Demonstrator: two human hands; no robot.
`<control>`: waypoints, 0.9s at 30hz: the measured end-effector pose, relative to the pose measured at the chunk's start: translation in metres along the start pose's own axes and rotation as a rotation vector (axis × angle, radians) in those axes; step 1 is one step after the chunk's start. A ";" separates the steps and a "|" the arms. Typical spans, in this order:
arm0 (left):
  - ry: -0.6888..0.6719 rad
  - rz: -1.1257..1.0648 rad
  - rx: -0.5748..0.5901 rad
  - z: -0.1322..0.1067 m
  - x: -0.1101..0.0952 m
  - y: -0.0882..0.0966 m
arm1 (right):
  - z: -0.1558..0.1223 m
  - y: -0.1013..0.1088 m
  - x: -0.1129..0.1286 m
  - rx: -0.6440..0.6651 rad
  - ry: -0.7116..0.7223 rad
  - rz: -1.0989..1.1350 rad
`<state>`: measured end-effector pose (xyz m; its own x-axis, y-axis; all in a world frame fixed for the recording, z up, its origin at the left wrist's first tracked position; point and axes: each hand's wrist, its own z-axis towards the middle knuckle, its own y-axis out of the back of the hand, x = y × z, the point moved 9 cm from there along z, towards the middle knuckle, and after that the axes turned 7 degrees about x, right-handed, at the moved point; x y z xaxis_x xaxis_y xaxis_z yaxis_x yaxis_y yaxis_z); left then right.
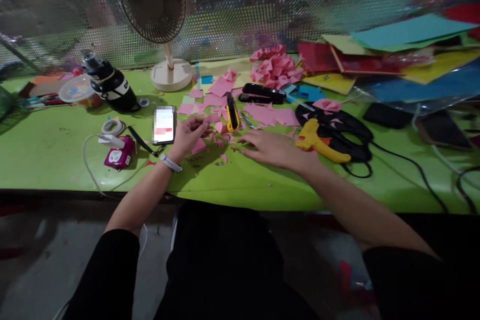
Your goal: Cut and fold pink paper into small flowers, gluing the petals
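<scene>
My left hand [188, 136], with a white band on its wrist, rests at the left edge of the pink paper scraps [221, 137]. Its fingers are loosely bent and a little apart, with nothing visible in them. My right hand [269, 147] lies low over the table at the right of the scraps, thumb and forefinger apart, holding nothing I can see. Between and just beyond the hands is a yellow and black box cutter [232, 114]. A small metal tool [247, 121], partly hidden, lies near my right fingertips. Pink paper sheets [268, 114] spread behind.
A black stapler [262, 94] and a pile of folded pink paper [275, 67] lie farther back. Right: a yellow glue gun [318, 142] with a cord. Left: a phone [164, 125], purple power adapter [120, 152], tape roll [112, 127], black bottle [112, 85] and fan [170, 75].
</scene>
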<state>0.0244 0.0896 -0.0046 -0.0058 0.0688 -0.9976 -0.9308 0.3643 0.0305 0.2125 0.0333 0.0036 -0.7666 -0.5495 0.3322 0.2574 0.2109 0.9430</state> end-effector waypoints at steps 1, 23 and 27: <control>0.005 -0.008 0.004 0.000 0.001 -0.001 | 0.005 -0.004 0.002 0.022 0.016 0.002; 0.242 -0.199 0.127 -0.004 0.025 -0.019 | 0.007 -0.009 -0.004 -0.035 -0.006 0.063; 0.228 -0.168 0.087 -0.004 0.021 -0.013 | -0.001 0.014 -0.017 -0.050 -0.091 0.156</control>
<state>0.0347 0.0826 -0.0263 0.0543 -0.2062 -0.9770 -0.8909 0.4319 -0.1407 0.2299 0.0448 0.0109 -0.7646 -0.4373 0.4735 0.4045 0.2463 0.8807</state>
